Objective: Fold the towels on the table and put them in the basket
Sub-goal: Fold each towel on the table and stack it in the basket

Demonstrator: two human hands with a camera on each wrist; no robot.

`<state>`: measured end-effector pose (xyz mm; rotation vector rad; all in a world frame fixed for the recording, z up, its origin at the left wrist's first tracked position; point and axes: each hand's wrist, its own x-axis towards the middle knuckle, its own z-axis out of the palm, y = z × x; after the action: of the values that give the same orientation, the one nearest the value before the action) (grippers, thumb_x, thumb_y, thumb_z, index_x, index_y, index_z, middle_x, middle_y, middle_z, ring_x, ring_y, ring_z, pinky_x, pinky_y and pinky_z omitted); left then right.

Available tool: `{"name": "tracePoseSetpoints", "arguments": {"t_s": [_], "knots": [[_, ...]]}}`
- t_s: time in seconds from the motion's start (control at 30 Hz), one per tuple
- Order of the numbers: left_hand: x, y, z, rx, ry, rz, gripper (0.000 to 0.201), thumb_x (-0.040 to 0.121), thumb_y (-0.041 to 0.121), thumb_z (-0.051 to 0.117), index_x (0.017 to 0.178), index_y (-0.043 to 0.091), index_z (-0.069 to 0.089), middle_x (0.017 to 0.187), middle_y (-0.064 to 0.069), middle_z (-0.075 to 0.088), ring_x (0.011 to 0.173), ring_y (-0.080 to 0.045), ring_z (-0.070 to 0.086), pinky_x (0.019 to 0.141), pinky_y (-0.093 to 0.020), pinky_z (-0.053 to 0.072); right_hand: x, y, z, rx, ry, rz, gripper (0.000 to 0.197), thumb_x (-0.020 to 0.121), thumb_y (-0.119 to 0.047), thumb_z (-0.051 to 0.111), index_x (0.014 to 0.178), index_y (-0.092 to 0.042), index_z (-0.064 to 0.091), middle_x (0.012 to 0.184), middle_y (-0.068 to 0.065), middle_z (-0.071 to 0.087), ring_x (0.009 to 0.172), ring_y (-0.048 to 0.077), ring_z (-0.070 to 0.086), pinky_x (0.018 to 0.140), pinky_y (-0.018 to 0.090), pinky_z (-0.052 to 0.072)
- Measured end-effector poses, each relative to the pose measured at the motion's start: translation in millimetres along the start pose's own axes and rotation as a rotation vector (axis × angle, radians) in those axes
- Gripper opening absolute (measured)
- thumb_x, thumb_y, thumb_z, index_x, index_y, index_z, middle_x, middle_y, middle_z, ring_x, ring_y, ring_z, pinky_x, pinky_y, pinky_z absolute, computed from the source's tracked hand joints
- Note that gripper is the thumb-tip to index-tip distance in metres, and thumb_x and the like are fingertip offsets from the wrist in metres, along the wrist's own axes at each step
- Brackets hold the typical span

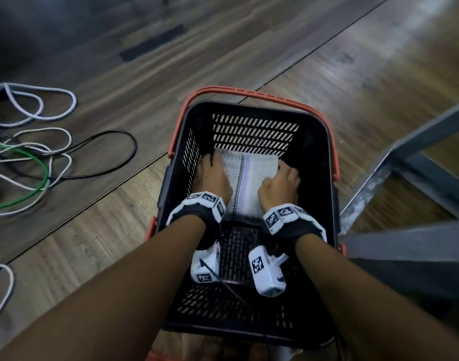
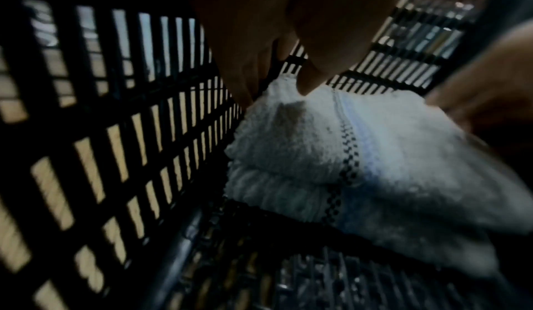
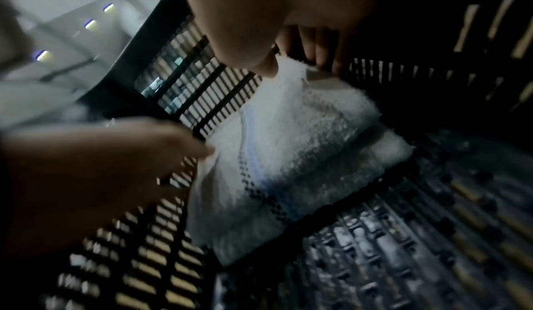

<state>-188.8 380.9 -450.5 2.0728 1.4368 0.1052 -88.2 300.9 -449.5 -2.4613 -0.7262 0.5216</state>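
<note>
Both hands hold the towel (image 1: 249, 178) at the basket's (image 1: 330, 157) far wall: your left hand (image 1: 214, 178) grips its left edge, right hand (image 1: 280, 187) pinches the right. Near half lies open.

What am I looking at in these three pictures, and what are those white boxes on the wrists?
No robot here: a person works with bare hands. The white boxes are cameras strapped to each wrist; a third sits on the head. The head view looks down into a black slatted basket with orange handles, standing on a wooden floor beside loose cables. Inside lies a folded white towel with a checkered stripe. The left hand and right hand each keep a grip on one side of it, at the basket's bottom. The two dim pictures show the same towel from each wrist; the left-wrist one shows the left thumb on a corner.
</note>
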Motion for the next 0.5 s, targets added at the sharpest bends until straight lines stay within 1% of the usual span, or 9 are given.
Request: {"name": "tracePoseSetpoints", "arguments": {"t_s": [0.07,0.1,0.2,0.27,0.33,0.37,0.4,0.47,0.5], "knots": [[4.4,-0.8,6.6,0.163,0.016,0.142,0.063,0.092,0.015,0.043,0.147,0.014,0.012,0.157,-0.012,0.008,0.144,-0.031,0.013,0.112,-0.046,0.028,1.4,0.1,9.8,-0.157,0.064,-0.185,0.053,0.088,-0.014,0.044,0.140,-0.013,0.030,0.150,0.010,0.027,0.138,0.027,0.023,0.106,0.042,0.030],[7.9,-3.8,11.4,0.235,0.002,0.183,0.060,0.095,0.023,0.037,0.148,0.015,0.008,0.159,-0.010,0.003,0.145,-0.030,0.006,0.114,-0.045,0.024,3.5,3.5,16.6,-0.208,0.062,-0.235,0.054,0.090,-0.017,0.043,0.141,-0.013,0.028,0.154,0.008,0.022,0.142,0.025,0.017,0.109,0.043,0.026],[11.4,-22.6,33.2,0.324,-0.050,0.220,0.059,0.098,0.037,0.019,0.148,0.016,-0.005,0.159,-0.008,-0.006,0.146,-0.029,-0.004,0.117,-0.042,0.013,6.0,25.5,42.2,-0.306,-0.004,-0.233,0.057,0.095,-0.029,0.034,0.147,-0.015,0.017,0.159,0.004,0.004,0.146,0.021,0.005,0.115,0.044,0.018],[5.7,-32.7,49.8,0.296,-0.020,0.228,0.059,0.098,0.038,0.016,0.147,0.017,-0.009,0.159,-0.006,-0.008,0.146,-0.028,-0.005,0.117,-0.041,0.012,2.5,40.9,57.1,-0.312,0.012,-0.252,0.058,0.096,-0.033,0.029,0.148,-0.015,0.013,0.160,0.004,0.001,0.146,0.023,0.007,0.114,0.045,0.019],[6.2,-35.3,57.7,0.283,0.022,0.217,0.058,0.098,0.038,0.016,0.148,0.019,-0.008,0.159,-0.005,-0.007,0.146,-0.029,-0.005,0.116,-0.040,0.014,3.3,45.5,65.5,-0.294,0.045,-0.280,0.059,0.096,-0.034,0.028,0.148,-0.015,0.012,0.159,0.005,0.001,0.145,0.027,0.011,0.113,0.045,0.021],[8.0,-34.5,57.4,0.288,0.022,0.209,0.058,0.098,0.038,0.016,0.148,0.018,-0.007,0.159,-0.005,-0.007,0.146,-0.029,-0.006,0.116,-0.040,0.014,4.7,43.7,66.1,-0.300,0.029,-0.276,0.059,0.096,-0.034,0.029,0.149,-0.014,0.011,0.159,0.005,0.000,0.145,0.028,0.011,0.113,0.046,0.021],[9.4,-33.2,54.6,0.316,-0.015,0.202,0.059,0.098,0.038,0.015,0.148,0.017,-0.008,0.159,-0.006,-0.009,0.146,-0.030,-0.008,0.117,-0.040,0.012,5.4,40.8,63.4,-0.329,-0.012,-0.257,0.060,0.096,-0.034,0.029,0.149,-0.014,0.009,0.160,0.005,-0.002,0.146,0.028,0.009,0.113,0.046,0.020],[10.6,-29.2,43.5,0.441,-0.170,0.199,0.061,0.098,0.038,0.013,0.147,0.012,-0.014,0.157,-0.011,-0.016,0.145,-0.033,-0.012,0.120,-0.043,0.008,6.0,33.0,50.0,-0.405,-0.148,-0.201,0.062,0.096,-0.034,0.032,0.149,-0.015,0.006,0.159,0.004,-0.009,0.146,0.028,0.001,0.115,0.048,0.017],[10.1,-25.6,35.6,0.510,-0.261,0.196,0.062,0.098,0.037,0.014,0.147,0.010,-0.013,0.157,-0.013,-0.017,0.145,-0.034,-0.010,0.119,-0.044,0.009,5.2,26.3,38.8,-0.444,-0.239,-0.172,0.062,0.095,-0.033,0.034,0.149,-0.015,0.007,0.159,0.004,-0.010,0.146,0.029,-0.003,0.115,0.049,0.016]]}}
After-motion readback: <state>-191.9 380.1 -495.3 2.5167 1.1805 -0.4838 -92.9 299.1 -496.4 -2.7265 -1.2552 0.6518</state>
